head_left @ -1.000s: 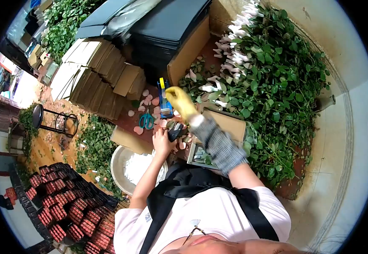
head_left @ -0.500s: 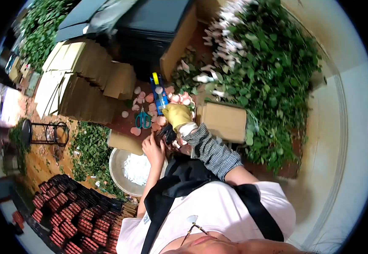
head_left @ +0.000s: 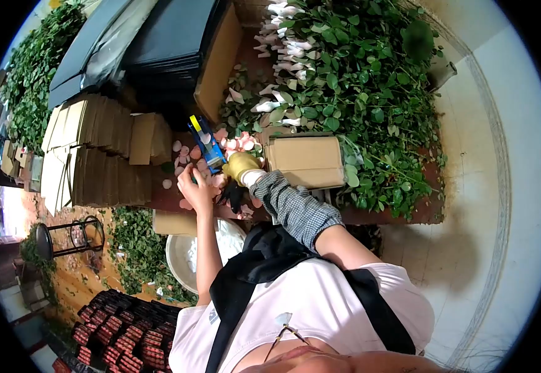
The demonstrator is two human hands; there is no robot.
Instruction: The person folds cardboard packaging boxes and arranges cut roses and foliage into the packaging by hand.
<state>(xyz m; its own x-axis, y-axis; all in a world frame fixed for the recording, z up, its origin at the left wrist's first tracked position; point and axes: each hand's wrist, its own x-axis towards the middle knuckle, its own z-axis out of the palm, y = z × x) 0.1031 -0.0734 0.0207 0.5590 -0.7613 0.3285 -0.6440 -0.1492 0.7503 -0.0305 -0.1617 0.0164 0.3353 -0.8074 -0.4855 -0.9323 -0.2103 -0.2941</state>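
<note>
My left hand [head_left: 197, 191] is bare and reaches over the petal-strewn table, its fingers curled inward. Whatever lies in or under those fingers is hidden; the teal scissors do not show. In a yellow glove, my right hand [head_left: 243, 166] sits with bent fingers close to the near end of the blue tape dispenser [head_left: 208, 147], and I cannot make out what it grips. Pink petals [head_left: 239, 143] are scattered around both hands. Just below the glove is a black object [head_left: 234, 196] of unclear kind.
A cardboard box [head_left: 306, 161] stands right of my glove, beside a large heap of leafy stems [head_left: 364, 112] with white-wrapped heads. Stacked folded cardboard [head_left: 99, 130] rises at left. A bowl [head_left: 174, 258] of white pieces sits below the table edge. A black stool [head_left: 45, 241] stands farther left.
My left hand has moved up from the table's near edge onto the petals, where the teal scissors lay in view before. The right hand stays by the dispenser. The whole view has shifted.
</note>
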